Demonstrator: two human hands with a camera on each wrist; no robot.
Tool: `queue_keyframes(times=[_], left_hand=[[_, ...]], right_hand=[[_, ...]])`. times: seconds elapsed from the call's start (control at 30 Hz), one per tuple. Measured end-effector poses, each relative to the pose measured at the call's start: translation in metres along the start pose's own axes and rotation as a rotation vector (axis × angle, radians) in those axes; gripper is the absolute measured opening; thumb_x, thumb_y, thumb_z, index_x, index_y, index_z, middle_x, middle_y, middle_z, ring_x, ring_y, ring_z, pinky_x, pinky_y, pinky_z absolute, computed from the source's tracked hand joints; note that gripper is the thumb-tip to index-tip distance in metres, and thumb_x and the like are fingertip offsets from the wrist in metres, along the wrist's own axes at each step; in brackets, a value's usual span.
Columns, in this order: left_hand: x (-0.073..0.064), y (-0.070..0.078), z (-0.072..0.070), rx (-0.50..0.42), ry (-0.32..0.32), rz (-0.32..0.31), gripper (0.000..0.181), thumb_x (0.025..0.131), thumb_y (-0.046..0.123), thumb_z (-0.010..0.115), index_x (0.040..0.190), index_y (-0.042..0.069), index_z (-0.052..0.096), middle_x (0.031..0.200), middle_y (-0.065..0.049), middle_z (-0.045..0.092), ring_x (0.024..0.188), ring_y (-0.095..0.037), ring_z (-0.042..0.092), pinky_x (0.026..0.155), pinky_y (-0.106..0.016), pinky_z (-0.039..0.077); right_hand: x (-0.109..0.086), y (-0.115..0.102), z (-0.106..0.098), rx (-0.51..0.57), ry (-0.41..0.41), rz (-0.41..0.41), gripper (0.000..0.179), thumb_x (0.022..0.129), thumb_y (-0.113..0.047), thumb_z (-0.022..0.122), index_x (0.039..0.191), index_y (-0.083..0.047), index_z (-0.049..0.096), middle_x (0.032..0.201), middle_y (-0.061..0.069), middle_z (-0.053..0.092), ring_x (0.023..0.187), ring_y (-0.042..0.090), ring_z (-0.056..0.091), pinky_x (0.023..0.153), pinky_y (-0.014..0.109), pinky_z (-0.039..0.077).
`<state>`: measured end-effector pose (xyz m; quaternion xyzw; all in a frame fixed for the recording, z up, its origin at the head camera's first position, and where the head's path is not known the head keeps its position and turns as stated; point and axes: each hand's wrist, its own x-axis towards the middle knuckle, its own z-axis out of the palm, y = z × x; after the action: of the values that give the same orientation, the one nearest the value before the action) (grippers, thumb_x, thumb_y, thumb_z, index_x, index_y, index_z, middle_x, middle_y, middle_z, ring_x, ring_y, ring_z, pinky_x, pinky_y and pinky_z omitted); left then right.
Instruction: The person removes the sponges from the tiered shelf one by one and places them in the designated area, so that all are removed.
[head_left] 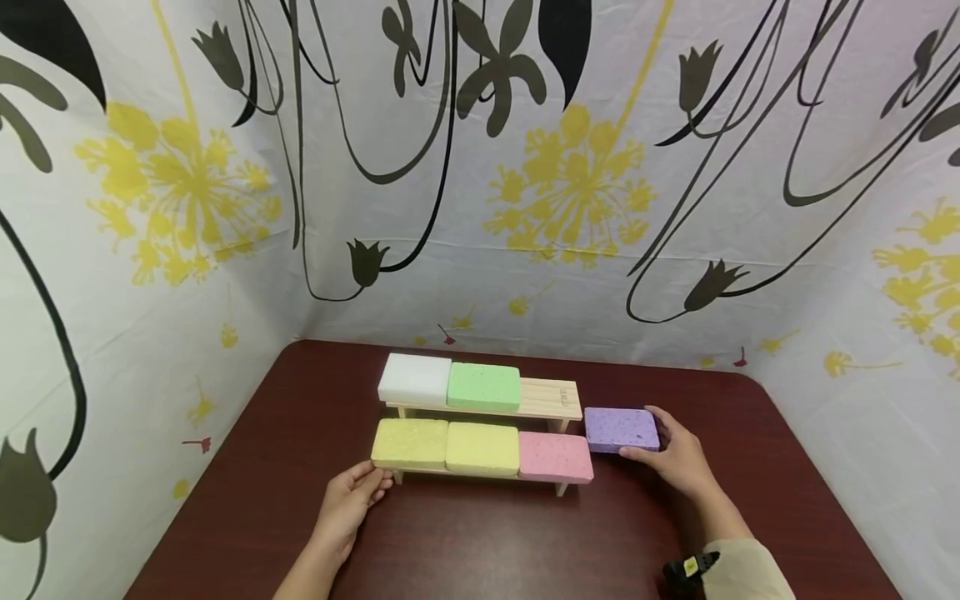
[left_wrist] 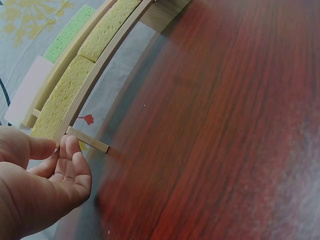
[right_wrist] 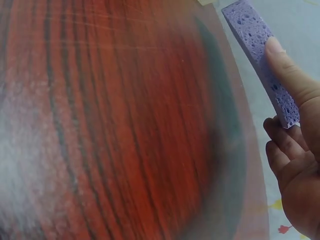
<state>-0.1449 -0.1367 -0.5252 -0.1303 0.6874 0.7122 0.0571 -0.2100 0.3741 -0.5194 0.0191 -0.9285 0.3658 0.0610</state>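
In the head view my right hand point(head_left: 684, 462) holds a purple sponge point(head_left: 621, 429) by its right end. The right wrist view shows the thumb on one face of this sponge point(right_wrist: 255, 37), with fingers behind it. My left hand point(head_left: 347, 508) pinches the left end of the front wooden stand point(left_wrist: 101, 61) between thumb and fingers. Along that stand lie a dull yellow sponge point(head_left: 409, 443), a brighter yellow sponge point(head_left: 482, 449) and a pink sponge point(head_left: 555, 456). The back wooden stand point(head_left: 549, 397) bears a white sponge point(head_left: 416, 379) and a green sponge point(head_left: 483, 387).
Both low stands rest on a dark red wooden table point(head_left: 480, 542), the back one close behind the front one. Bare wood shows at the back stand's right end. A patterned cloth point(head_left: 450, 208) hangs behind and beside the table.
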Motion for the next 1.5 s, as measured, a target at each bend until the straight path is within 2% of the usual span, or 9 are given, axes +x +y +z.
queue_keyframes(times=[0.13,0.23,0.3,0.5,0.83,1.0,1.13,1.37,1.5], left_hand=[[0.001,-0.001,0.0,-0.006,-0.002,-0.003,0.05,0.104,0.002,0.053,0.142,-0.024,0.034,0.114,-0.023,0.068,0.093,-0.012,0.067,0.08,-0.023,0.057],[0.001,-0.001,0.0,-0.008,0.0,0.0,0.049,0.104,0.002,0.053,0.141,-0.024,0.035,0.113,-0.022,0.069,0.093,-0.012,0.067,0.08,-0.023,0.057],[0.002,-0.002,0.0,-0.013,-0.001,0.003,0.049,0.104,0.002,0.053,0.141,-0.025,0.035,0.113,-0.023,0.069,0.092,-0.011,0.067,0.08,-0.023,0.057],[0.003,-0.002,-0.002,-0.011,0.001,0.005,0.049,0.104,0.002,0.054,0.141,-0.025,0.036,0.113,-0.023,0.069,0.092,-0.011,0.067,0.08,-0.023,0.057],[0.003,-0.002,-0.002,-0.008,0.009,0.007,0.046,0.103,0.001,0.053,0.139,-0.023,0.039,0.11,-0.02,0.07,0.089,-0.009,0.066,0.078,-0.021,0.056],[0.003,-0.004,0.0,-0.025,-0.001,0.0,0.047,0.103,0.001,0.053,0.14,-0.024,0.038,0.11,-0.019,0.069,0.09,-0.009,0.066,0.079,-0.021,0.056],[0.003,-0.004,0.001,-0.039,-0.012,0.002,0.047,0.103,0.001,0.052,0.14,-0.024,0.037,0.111,-0.02,0.069,0.092,-0.011,0.066,0.08,-0.021,0.056],[0.002,-0.003,0.0,-0.068,-0.026,-0.004,0.048,0.104,0.003,0.051,0.141,-0.024,0.035,0.111,-0.02,0.068,0.092,-0.011,0.065,0.08,-0.021,0.056],[0.002,-0.003,0.0,-0.079,-0.029,-0.019,0.048,0.105,0.003,0.05,0.142,-0.024,0.034,0.111,-0.018,0.068,0.093,-0.011,0.065,0.081,-0.022,0.056]], right_hand=[[0.002,0.001,0.005,-0.011,-0.002,0.004,0.098,0.076,-0.037,0.091,0.15,0.003,0.04,0.137,0.031,0.055,0.121,0.041,0.059,0.088,0.03,0.054],[0.002,0.0,0.008,-0.013,-0.022,0.01,0.099,0.076,-0.037,0.091,0.15,0.003,0.039,0.139,0.032,0.053,0.121,0.044,0.059,0.092,0.048,0.054],[0.003,0.001,0.01,-0.017,-0.036,0.016,0.099,0.075,-0.037,0.091,0.149,0.003,0.039,0.139,0.033,0.052,0.121,0.045,0.059,0.093,0.052,0.053],[0.005,0.007,0.015,-0.043,-0.067,0.011,0.101,0.074,-0.037,0.092,0.149,0.006,0.038,0.137,0.035,0.053,0.12,0.046,0.058,0.095,0.055,0.051],[0.004,0.002,0.013,-0.1,-0.055,-0.079,0.104,0.076,-0.038,0.09,0.15,0.01,0.034,0.147,0.036,0.041,0.134,0.052,0.04,0.106,0.066,0.036],[0.003,-0.009,0.01,-0.01,-0.029,-0.057,0.103,0.082,-0.038,0.086,0.154,0.007,0.029,0.152,0.035,0.036,0.138,0.052,0.037,0.109,0.066,0.034],[0.003,-0.021,0.009,0.087,-0.003,-0.045,0.092,0.089,-0.034,0.08,0.156,0.001,0.027,0.155,0.03,0.035,0.143,0.048,0.033,0.111,0.065,0.032],[0.006,-0.046,0.011,0.169,0.078,-0.154,0.07,0.095,-0.022,0.074,0.153,-0.008,0.039,0.142,0.021,0.054,0.132,0.037,0.051,0.109,0.057,0.037],[0.008,-0.065,0.011,0.172,0.083,-0.178,0.066,0.095,-0.023,0.074,0.15,-0.008,0.042,0.139,0.02,0.056,0.129,0.036,0.053,0.11,0.057,0.038]])
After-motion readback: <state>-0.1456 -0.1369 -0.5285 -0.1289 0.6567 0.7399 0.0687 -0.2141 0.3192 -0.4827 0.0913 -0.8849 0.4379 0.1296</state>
